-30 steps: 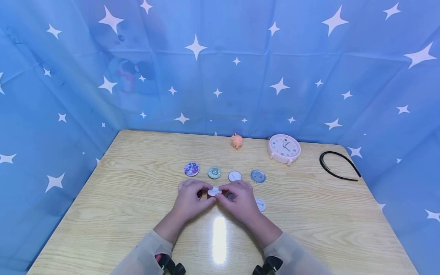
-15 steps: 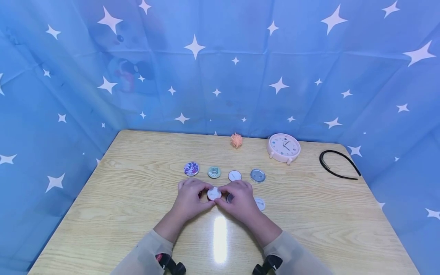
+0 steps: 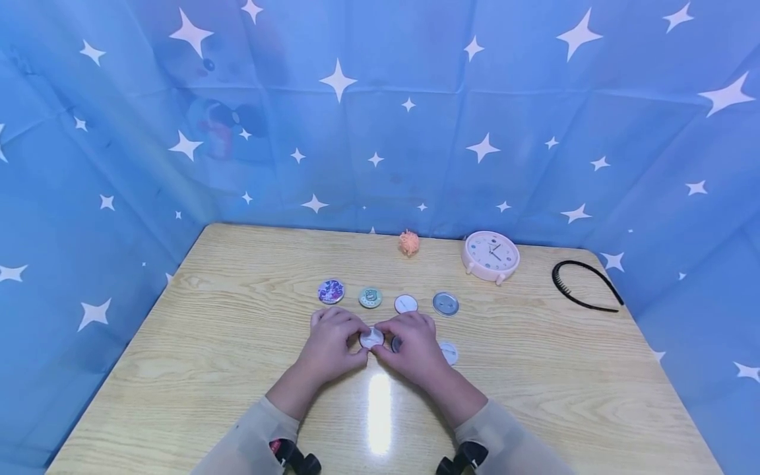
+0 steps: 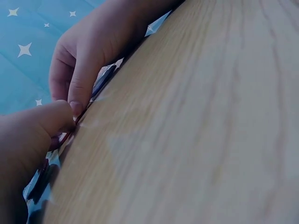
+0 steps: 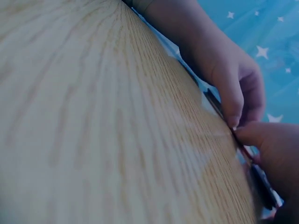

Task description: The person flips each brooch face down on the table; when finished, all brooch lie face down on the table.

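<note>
In the head view, a round button badge lies white back up between both hands, close to the tabletop. My left hand pinches its left side with thumb and forefinger. My right hand pinches the right side, its thumb at the near rim. The badge's thin reddish edge shows between the fingertips in the left wrist view. A grey badge is partly hidden behind my right hand. In the right wrist view, another dark badge lies beside my left hand.
Behind the hands lie a purple badge, a green badge, a white-backed badge and a silver-backed badge. Another white badge lies right. Farther back are an orange fuzzy ball, a pink clock and a black headband.
The badge between the hands has gone from tilted to lying flatter, a little nearer the person. The left thumb has drawn back slightly from the near rim.
</note>
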Available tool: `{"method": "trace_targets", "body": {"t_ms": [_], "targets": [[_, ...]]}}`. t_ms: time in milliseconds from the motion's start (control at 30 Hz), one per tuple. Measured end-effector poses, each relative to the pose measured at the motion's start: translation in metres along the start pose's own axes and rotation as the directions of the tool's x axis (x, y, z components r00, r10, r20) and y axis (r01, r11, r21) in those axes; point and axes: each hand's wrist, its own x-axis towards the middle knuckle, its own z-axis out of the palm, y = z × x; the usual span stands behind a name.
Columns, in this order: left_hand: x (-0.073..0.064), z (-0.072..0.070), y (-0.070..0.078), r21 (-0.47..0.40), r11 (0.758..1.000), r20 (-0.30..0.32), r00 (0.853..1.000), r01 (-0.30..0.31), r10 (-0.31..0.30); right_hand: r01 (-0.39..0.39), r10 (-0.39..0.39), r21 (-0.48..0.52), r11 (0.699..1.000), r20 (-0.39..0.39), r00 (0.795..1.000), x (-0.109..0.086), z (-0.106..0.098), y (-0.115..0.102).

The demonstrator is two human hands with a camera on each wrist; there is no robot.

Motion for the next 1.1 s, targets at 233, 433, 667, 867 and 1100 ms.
{"method": "trace_targets", "body": {"t_ms": [233,433,667,867,1100], "targets": [[0.000,0.002,-0.002,-0.024,1.000,-0.001,1.000,-0.001,0.001,0.038,-0.038,0.003,0.999,-0.018,0.999,0.000,0.001,0.000],[0.003,0.007,-0.002,-0.037,0.999,-0.057,0.998,0.009,-0.011,0.026,-0.026,-0.013,1.000,-0.017,1.000,0.001,0.000,0.001],[0.013,0.011,-0.006,-0.014,1.000,-0.191,0.981,-0.026,0.023,0.053,-0.061,-0.096,0.994,-0.080,0.995,0.007,0.000,0.001],[0.026,0.010,-0.015,0.016,1.000,-0.211,0.977,0.014,-0.011,0.080,-0.094,-0.130,0.988,-0.101,0.990,0.013,0.002,0.000],[0.033,0.012,-0.023,-0.002,0.999,-0.230,0.972,0.041,-0.041,0.073,-0.091,-0.170,0.983,-0.101,0.991,0.022,0.002,0.004]]}}
